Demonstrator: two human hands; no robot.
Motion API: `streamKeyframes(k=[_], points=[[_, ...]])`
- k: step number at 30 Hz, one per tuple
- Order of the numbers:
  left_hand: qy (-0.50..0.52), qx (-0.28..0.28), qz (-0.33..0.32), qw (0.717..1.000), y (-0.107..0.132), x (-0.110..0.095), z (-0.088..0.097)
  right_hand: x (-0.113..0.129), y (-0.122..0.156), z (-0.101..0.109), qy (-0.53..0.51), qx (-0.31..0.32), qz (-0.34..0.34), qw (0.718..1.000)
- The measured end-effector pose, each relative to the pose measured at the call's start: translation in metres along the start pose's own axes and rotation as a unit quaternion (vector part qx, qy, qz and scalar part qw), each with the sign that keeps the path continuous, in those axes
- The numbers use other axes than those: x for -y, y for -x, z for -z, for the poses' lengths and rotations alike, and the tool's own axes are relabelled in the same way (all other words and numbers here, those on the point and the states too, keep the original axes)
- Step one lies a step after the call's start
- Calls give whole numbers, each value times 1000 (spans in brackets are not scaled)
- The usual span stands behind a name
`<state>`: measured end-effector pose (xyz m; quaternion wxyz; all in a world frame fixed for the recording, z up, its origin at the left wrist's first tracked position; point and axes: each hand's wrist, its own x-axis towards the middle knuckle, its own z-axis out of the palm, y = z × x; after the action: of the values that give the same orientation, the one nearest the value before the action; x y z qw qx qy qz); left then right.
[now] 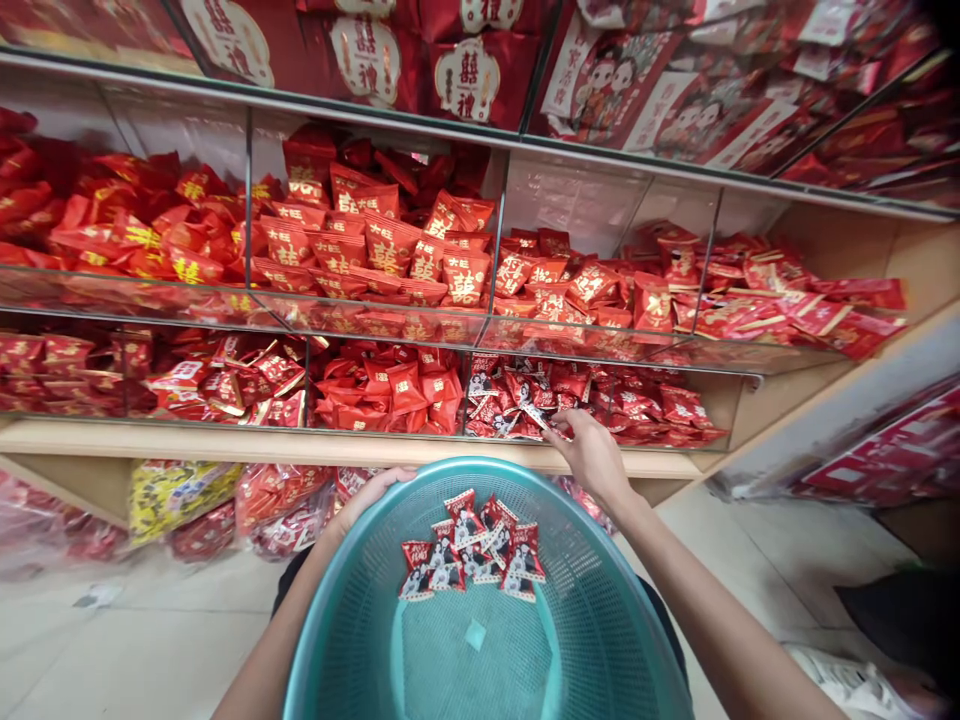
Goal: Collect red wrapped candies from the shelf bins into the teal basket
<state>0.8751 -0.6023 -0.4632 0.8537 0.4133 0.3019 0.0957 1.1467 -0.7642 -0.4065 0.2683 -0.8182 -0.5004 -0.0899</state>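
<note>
A teal plastic basket (474, 690) is tilted toward the shelf in front of me. My left hand (375, 497) is closed on its rim at the far left side. Several small red, black and white candy packets (466, 545) lie together at the basket's far end. Just beyond the rim, my right hand (589, 455) reaches to the lowest shelf compartment, thumb and fingers pinched on a candy packet (530, 393) of the same print. More such packets (487, 412) lie around it behind the low clear front panel.
Above, a glass-divided shelf (360, 325) holds heaps of red wrapped sweets (386, 245). A wooden ledge (225, 440) runs along the front. Underneath are bagged sweets (176, 495) on the tiled floor (150, 650). A white shoe (847, 680) shows at the lower right.
</note>
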Motion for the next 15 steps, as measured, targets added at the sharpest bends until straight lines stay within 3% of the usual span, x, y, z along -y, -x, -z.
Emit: streamKeyframes(k=[7, 11, 15], points=[[-39, 17, -42, 998, -3, -4, -1, -1, -4, -5, 29, 11, -20, 999], [-46, 31, -50, 997, -6, -4, 3, -5, -5, -9, -84, -25, -64, 994], [-30, 42, -29, 998, -6, -3, 4, -5, -6, -6, -226, -68, -103, 966]])
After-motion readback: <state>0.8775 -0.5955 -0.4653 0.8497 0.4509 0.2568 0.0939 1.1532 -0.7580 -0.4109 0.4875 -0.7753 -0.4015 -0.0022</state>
